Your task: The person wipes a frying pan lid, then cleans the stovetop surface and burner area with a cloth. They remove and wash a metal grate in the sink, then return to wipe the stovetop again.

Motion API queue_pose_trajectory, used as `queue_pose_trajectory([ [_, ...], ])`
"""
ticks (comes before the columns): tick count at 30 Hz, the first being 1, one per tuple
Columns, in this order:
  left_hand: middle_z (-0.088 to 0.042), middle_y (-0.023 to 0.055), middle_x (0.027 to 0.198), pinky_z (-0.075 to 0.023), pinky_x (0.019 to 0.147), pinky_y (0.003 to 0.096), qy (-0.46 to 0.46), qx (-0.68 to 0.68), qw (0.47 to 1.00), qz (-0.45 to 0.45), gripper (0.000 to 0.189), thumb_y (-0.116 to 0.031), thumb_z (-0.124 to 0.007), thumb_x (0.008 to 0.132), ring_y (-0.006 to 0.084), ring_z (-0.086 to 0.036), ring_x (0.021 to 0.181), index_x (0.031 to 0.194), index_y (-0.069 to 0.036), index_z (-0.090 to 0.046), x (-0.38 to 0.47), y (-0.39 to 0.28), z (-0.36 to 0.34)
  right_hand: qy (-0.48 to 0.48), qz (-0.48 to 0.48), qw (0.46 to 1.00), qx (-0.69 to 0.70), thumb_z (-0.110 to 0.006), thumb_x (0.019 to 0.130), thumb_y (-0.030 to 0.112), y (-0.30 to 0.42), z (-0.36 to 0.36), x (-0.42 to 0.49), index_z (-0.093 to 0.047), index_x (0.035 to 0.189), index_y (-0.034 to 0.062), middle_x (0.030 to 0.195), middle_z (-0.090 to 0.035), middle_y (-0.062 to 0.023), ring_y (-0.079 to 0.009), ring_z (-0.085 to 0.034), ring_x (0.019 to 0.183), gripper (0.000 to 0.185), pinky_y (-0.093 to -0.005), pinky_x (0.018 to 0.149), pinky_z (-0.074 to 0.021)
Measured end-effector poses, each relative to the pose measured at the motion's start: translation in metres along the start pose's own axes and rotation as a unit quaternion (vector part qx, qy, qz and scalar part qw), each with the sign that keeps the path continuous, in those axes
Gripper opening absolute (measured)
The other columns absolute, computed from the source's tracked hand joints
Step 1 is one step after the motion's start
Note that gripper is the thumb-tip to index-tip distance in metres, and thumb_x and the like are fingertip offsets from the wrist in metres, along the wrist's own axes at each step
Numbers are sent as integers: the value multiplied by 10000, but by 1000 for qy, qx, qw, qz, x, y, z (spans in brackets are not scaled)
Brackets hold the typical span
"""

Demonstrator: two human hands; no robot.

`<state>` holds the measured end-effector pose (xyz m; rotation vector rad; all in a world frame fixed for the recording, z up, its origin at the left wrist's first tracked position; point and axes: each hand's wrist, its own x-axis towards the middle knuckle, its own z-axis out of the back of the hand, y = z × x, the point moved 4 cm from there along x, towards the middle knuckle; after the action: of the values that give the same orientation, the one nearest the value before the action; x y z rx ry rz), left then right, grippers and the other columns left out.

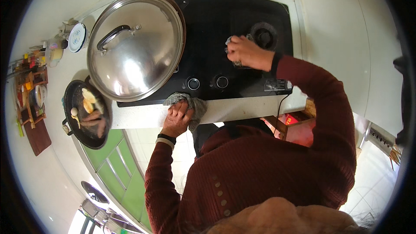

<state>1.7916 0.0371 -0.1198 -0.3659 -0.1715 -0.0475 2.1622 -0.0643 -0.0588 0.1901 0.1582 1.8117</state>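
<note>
My left hand (178, 120) grips a grey checked cloth (199, 107) at the front edge of the hob, where the pale counter begins. Over the right part of the black glass hob (208, 39), my right hand (248, 53) closes around a small greyish wiping pad (228, 40). Fingers hide most of that pad, so its kind is unclear. The round right burner (264, 35) lies just beyond this hand. Two control knobs, the left knob (193, 84) and the right knob (222, 81), sit between my hands.
A large pan with a domed steel lid (143, 55) covers the hob's left side. Left of it, a black frying pan (85, 130) holds food and a pale spoon. A lidded white enamel container (77, 37) stands behind. A cable (280, 112) hangs over the counter's front.
</note>
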Motion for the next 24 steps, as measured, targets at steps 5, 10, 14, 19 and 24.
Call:
queue_pose_trajectory([
  [5, -496, 143, 1372, -393, 1043, 475, 2, 7, 1000, 1, 487, -160, -728, 751, 323, -468, 1310, 1222, -139, -606, -1, -2, 0, 5, -192, 977, -88, -616, 890, 45, -99, 7, 33, -651, 1009, 77, 1036, -611, -91, -312, -563, 1053, 128, -457, 819, -500],
  [10, -487, 145, 1373, -385, 1043, 494, 5, 15, 1000, 0, 480, -150, -716, 763, 333, -461, 1307, 1227, -140, -597, -2, -1, -3, -115, -251, 944, -183, -608, 869, 40, -43, -18, 15, -640, 1161, -24, 1148, -610, -196, -349, -567, 1067, 300, -453, 860, -497],
  [14, -476, 153, 1379, -377, 1045, 522, 8, 2, 1000, 11, 484, -146, -711, 779, 351, -456, 1308, 1245, -142, -583, -5, 0, -7, -150, -247, 928, -235, -622, 844, 70, 38, -28, -1, -638, 1185, -48, 1215, -584, -255, -355, -564, 1050, 361, -461, 862, -495],
  [19, -461, 168, 1407, -366, 1048, 553, 18, 3, 1000, 12, 517, -145, -713, 781, 391, -440, 1320, 1274, -144, -557, -8, 2, -11, -167, -322, 916, -173, -621, 859, 122, 77, -27, -47, -632, 1230, 18, 1317, -550, -190, -336, -557, 1082, 385, -455, 933, -487],
  [24, -459, 165, 1401, -366, 1047, 555, 18, 1, 1000, 12, 534, -130, -708, 783, 397, -439, 1317, 1291, -151, -544, -13, 4, -15, -173, -345, 912, -137, -613, 851, 53, 80, -25, -121, -641, 1267, 88, 1334, -554, -140, -339, -548, 1164, 419, -455, 961, -480],
])
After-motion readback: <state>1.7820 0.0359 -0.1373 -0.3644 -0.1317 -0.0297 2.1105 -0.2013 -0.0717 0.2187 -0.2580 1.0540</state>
